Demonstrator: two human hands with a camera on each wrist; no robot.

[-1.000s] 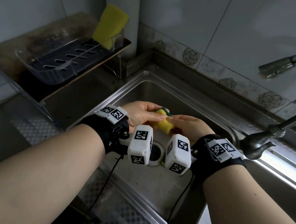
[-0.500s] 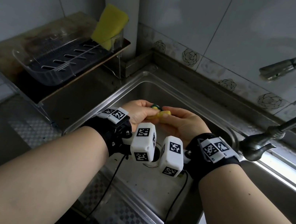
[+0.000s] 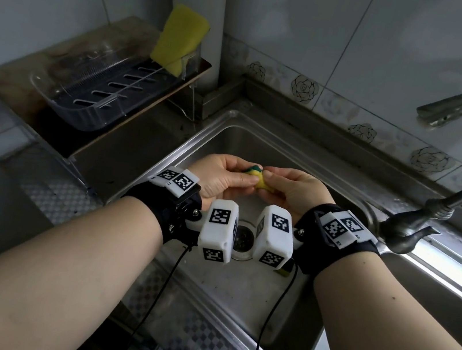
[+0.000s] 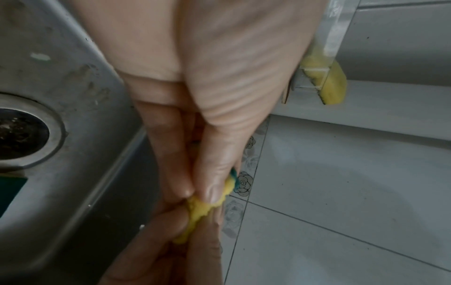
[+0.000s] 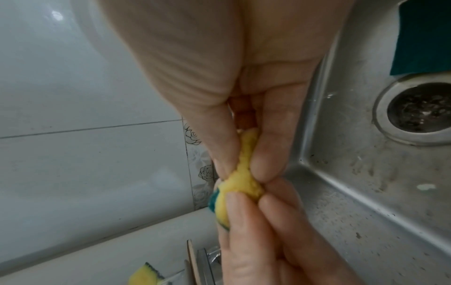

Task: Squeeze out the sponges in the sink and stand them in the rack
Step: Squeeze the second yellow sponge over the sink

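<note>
1. The left hand point(image 3: 220, 177) and the right hand point(image 3: 291, 190) meet above the sink point(image 3: 331, 166), over its far half.
2. Both hands pinch one sponge point(image 3: 258, 177) between thumbs and fingertips — it is crushed into a small yellow wad with a green edge showing.
3. A second sponge point(image 3: 180, 39) stands upright at the far end of the clear rack point(image 3: 83, 109), which sits on the board at the sink's left edge.
4. A dark green sponge point(image 5: 424, 38) lies on the sink floor beside the drain point(image 3: 242, 237) — the wrist views show it best.
5. The tap point(image 3: 414, 231) rises from the sink's right rim.
</note>
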